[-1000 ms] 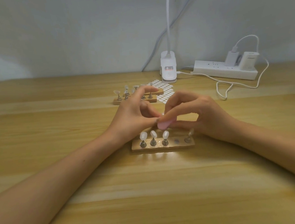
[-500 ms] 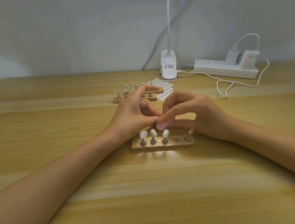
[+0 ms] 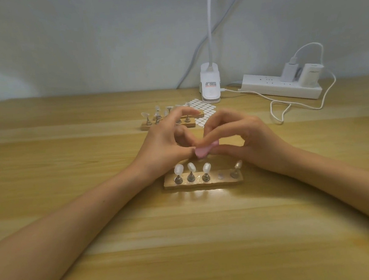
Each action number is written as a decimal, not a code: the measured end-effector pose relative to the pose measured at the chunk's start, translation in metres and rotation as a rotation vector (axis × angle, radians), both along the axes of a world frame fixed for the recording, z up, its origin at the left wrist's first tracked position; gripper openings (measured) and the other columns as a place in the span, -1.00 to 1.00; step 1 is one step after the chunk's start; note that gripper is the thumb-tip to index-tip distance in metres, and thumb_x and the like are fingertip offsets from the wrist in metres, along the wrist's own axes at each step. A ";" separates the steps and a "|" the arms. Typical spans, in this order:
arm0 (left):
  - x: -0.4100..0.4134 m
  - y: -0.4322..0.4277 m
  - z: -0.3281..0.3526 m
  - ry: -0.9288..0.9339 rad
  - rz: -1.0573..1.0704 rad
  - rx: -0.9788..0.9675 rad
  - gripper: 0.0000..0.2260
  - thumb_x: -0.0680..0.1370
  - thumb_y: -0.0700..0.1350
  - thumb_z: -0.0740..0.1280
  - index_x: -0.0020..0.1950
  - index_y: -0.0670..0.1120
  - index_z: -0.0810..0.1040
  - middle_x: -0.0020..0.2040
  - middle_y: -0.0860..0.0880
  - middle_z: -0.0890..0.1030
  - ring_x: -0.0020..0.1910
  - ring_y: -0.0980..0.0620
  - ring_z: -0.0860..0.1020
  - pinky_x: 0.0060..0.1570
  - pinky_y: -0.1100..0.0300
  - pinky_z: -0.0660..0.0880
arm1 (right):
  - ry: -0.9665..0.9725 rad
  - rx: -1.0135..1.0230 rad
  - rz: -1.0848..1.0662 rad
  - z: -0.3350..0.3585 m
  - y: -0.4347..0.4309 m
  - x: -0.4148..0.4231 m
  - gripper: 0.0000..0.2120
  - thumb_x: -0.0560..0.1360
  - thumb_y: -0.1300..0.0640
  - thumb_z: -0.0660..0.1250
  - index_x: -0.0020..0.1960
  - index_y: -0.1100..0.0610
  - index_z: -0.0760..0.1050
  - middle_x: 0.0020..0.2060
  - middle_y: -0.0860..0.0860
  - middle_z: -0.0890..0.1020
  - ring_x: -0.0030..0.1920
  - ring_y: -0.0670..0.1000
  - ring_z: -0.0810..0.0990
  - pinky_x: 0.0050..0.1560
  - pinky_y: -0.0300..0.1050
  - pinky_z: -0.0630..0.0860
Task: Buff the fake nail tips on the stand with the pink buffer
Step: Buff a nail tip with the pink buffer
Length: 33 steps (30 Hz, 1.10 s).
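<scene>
Left hand [image 3: 168, 145]: fingers curled, thumb tip beside pink buffer [image 3: 204, 151]; anything pinched is hidden. Buffer sits just above nail tips [image 3: 178, 169] on near stand [image 3: 202, 181], tabletop [image 3: 68, 131], pinched by right hand [image 3: 253, 144] fingers. Far right: lamp clip [image 3: 210, 87] label and charger [image 3: 311, 74] lettering unreadable.

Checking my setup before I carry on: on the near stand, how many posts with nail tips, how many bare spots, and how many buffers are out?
posts with nail tips on the near stand: 4
bare spot on it: 1
pink buffer: 1
total: 6
</scene>
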<state>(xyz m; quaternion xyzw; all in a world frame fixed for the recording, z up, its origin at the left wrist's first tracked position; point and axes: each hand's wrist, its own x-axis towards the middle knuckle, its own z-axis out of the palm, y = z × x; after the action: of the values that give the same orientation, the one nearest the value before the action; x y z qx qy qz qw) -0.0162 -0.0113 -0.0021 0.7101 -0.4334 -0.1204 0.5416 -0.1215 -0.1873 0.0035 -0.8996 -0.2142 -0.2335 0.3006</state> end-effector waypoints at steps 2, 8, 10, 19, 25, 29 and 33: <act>0.000 0.000 0.000 -0.001 -0.001 0.003 -0.42 0.38 -0.23 0.60 0.33 -0.01 0.47 -0.29 0.02 0.69 -0.22 0.09 0.68 -0.07 0.31 0.54 | 0.000 -0.010 0.043 -0.001 0.000 -0.001 -0.85 0.47 0.21 0.46 0.03 0.19 0.70 -0.08 0.12 0.56 -0.08 0.04 0.58 0.02 -0.15 0.52; 0.001 0.002 -0.001 0.013 -0.029 -0.028 -0.41 0.42 -0.35 0.53 0.38 -0.03 0.44 -0.20 -0.05 0.71 -0.09 0.04 0.71 0.03 0.25 0.58 | -0.022 0.460 -0.168 0.006 -0.015 -0.004 -0.78 0.46 0.11 0.45 0.09 0.09 0.65 0.00 0.10 0.64 0.05 0.07 0.64 0.13 -0.11 0.57; 0.001 0.003 0.000 0.051 -0.038 -0.052 -0.40 0.43 -0.33 0.54 0.39 -0.03 0.43 -0.16 -0.08 0.72 -0.06 0.04 0.71 0.02 0.25 0.59 | 0.016 0.576 -0.205 0.006 -0.018 -0.007 -0.75 0.43 0.08 0.47 0.09 0.12 0.66 0.02 0.05 0.69 0.06 -0.03 0.67 0.09 -0.23 0.57; -0.001 0.004 0.002 0.139 -0.021 -0.089 -0.34 0.37 -0.23 0.59 0.39 0.08 0.42 -0.15 -0.04 0.72 -0.09 0.02 0.73 -0.05 0.30 0.59 | 0.054 0.548 -0.289 0.007 -0.015 -0.009 -0.70 0.38 -0.03 0.49 0.08 0.04 0.66 0.01 -0.08 0.70 0.01 -0.07 0.65 0.04 -0.20 0.60; -0.002 0.003 0.000 0.164 -0.016 -0.111 -0.34 0.36 -0.29 0.59 0.36 0.05 0.44 -0.26 -0.02 0.68 -0.09 -0.05 0.73 0.01 0.10 0.64 | 0.011 0.376 -0.197 0.007 -0.002 -0.007 -0.74 0.43 0.07 0.46 0.10 0.08 0.65 0.00 0.05 0.64 -0.04 0.03 0.62 -0.07 -0.02 0.61; 0.000 0.003 -0.001 0.144 -0.017 -0.090 -0.36 0.36 -0.27 0.59 0.35 0.03 0.44 -0.33 0.03 0.63 -0.19 -0.01 0.69 -0.04 0.06 0.65 | -0.040 0.117 -0.132 0.001 0.004 -0.004 -0.81 0.44 0.24 0.51 0.05 0.17 0.67 -0.06 0.05 0.62 -0.09 -0.01 0.59 -0.15 -0.13 0.52; 0.001 0.002 -0.001 0.146 -0.013 -0.071 -0.37 0.35 -0.27 0.60 0.33 0.02 0.45 -0.32 -0.01 0.65 -0.19 -0.06 0.70 0.02 -0.13 0.64 | -0.089 0.082 -0.181 0.003 -0.004 -0.006 -0.84 0.46 0.21 0.48 0.04 0.19 0.67 -0.08 0.05 0.63 -0.08 -0.01 0.59 -0.14 -0.07 0.53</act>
<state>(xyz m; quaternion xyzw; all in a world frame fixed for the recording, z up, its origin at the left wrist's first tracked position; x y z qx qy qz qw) -0.0151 -0.0096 -0.0032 0.6771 -0.4012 -0.1598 0.5958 -0.1271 -0.1908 0.0064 -0.8908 -0.1355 -0.3082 0.3051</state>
